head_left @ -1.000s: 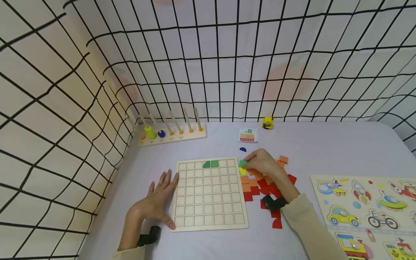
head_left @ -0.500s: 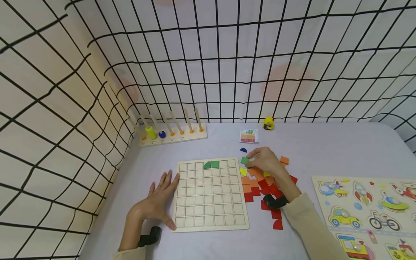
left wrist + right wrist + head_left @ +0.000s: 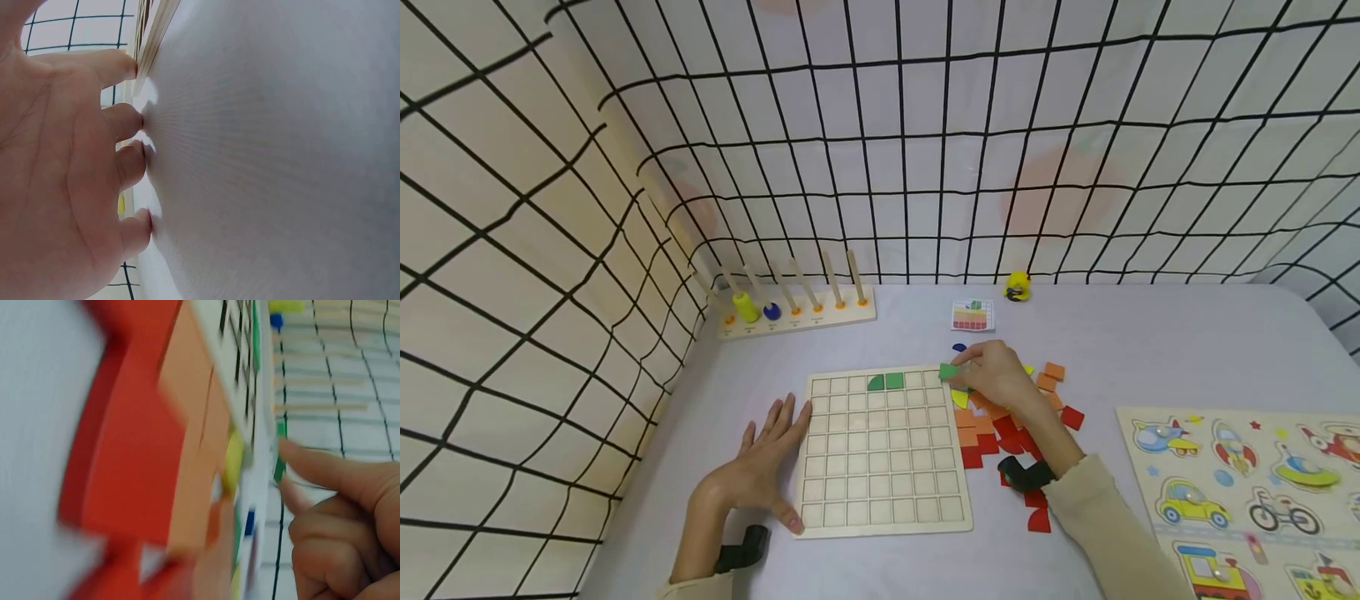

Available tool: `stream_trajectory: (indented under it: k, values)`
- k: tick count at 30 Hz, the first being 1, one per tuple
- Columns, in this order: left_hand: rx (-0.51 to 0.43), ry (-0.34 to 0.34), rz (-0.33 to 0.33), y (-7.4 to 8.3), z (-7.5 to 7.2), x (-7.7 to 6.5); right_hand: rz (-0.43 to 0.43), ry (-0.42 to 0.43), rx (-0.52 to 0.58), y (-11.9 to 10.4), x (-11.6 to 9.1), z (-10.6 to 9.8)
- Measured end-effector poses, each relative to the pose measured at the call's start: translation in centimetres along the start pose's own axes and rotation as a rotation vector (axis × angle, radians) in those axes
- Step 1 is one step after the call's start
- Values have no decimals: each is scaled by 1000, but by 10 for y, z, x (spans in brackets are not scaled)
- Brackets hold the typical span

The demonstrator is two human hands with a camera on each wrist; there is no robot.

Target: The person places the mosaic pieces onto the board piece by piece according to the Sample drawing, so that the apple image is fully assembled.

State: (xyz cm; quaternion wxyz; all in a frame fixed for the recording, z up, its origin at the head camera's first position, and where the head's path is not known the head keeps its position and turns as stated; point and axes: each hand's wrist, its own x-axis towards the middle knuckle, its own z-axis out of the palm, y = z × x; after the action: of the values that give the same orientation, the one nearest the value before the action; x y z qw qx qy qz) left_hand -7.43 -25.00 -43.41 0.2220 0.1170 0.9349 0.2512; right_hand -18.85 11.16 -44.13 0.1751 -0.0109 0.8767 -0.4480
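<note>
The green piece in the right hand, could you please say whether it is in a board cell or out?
Out: the right hand pinches the green piece, and the right wrist view shows it raised clear of the board.

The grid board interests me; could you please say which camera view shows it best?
The head view: it shows the grid board almost whole, from above. The left wrist view catches only an edge beside the left hand; the right wrist view, a slanted, blurry part beyond orange pieces.
</note>
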Motion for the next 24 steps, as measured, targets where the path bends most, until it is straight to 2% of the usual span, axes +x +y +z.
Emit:
stream_trajectory:
  k: [5, 8, 15, 24]
  values:
    - [2, 4, -1, -1, 0, -1, -149, -91, 22, -20, -2, 27]
    - [3, 4, 3, -1, 0, -1, -212, -96, -5, -31, -2, 45]
    - [9, 2, 3, 0, 0, 0, -192, -82, -20, -42, -1, 69]
    - [17, 8, -2, -1, 0, 1, -191, -101, -10, -43, -1, 72]
